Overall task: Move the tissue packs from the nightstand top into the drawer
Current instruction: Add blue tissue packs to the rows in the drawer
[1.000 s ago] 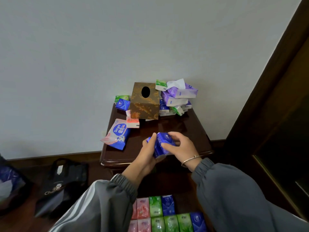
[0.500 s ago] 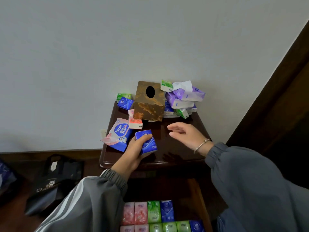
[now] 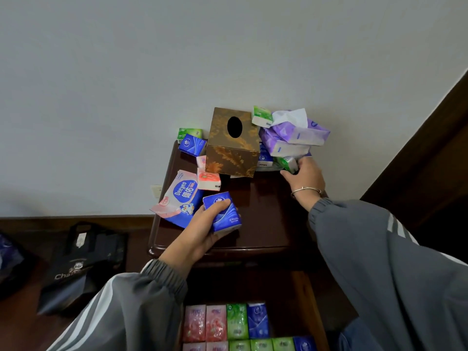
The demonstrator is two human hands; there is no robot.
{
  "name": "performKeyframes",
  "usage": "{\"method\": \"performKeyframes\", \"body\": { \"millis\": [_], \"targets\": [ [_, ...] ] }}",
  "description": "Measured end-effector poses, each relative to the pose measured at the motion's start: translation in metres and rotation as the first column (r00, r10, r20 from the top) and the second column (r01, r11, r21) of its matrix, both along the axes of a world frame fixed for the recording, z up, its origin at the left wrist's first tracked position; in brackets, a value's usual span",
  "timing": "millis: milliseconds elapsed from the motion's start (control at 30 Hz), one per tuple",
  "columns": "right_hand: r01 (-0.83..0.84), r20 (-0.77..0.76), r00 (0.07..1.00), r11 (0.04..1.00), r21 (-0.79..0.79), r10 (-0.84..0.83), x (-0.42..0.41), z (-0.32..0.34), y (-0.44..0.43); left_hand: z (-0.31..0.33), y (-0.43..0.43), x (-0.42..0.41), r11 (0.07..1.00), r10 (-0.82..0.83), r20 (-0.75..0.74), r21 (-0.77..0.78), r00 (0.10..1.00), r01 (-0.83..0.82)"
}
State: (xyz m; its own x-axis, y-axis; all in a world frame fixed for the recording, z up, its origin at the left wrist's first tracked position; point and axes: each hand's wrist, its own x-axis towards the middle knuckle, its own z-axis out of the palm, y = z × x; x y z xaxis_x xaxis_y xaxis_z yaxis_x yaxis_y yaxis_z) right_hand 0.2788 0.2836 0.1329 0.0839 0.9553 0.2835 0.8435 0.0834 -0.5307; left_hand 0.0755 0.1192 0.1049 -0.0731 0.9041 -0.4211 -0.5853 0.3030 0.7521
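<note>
My left hand point(image 3: 200, 231) holds a blue tissue pack point(image 3: 224, 214) just above the front left of the dark nightstand top point(image 3: 266, 211). My right hand point(image 3: 305, 177) reaches to the back right and its fingers close on a small green tissue pack point(image 3: 287, 163) at the foot of a pile of purple packs point(image 3: 293, 139). More packs lie on the top: a blue one point(image 3: 192, 145), a green one point(image 3: 190, 133), a pink one point(image 3: 209, 180) and a large wet-wipe pack point(image 3: 179, 196). The open drawer point(image 3: 307, 307) below holds rows of pink, green and blue packs point(image 3: 236, 323).
A brown patterned tissue box point(image 3: 233, 145) with a dark round hole stands at the back middle of the nightstand. A black bag point(image 3: 81, 262) lies on the floor to the left. A dark wooden frame point(image 3: 430, 153) rises on the right, close to the nightstand.
My right hand let go of the blue pack and moved to the back right pile, closing on the green pack. My left hand keeps the blue pack, shifted left.
</note>
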Motion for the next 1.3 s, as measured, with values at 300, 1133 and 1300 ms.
{"method": "performKeyframes", "body": {
  "millis": [300,1133,1300],
  "targets": [
    [-0.015,-0.108,0.994,0.996,0.089,0.024,0.013,-0.001,-0.019,0.003,-0.002,0.0,1.0,0.018,0.0,0.003,1.0,-0.018],
    [-0.362,-0.544,0.839,0.748,-0.556,0.002,-0.102,0.154,0.083,0.002,-0.002,-0.009,0.997,-0.069,0.072,0.03,0.995,0.067],
    [-0.333,-0.496,0.868,0.765,-0.552,0.02,-0.101,0.151,0.084,0.0,-0.001,-0.009,0.998,-0.061,0.084,0.022,0.995,0.059]
  ]
}}
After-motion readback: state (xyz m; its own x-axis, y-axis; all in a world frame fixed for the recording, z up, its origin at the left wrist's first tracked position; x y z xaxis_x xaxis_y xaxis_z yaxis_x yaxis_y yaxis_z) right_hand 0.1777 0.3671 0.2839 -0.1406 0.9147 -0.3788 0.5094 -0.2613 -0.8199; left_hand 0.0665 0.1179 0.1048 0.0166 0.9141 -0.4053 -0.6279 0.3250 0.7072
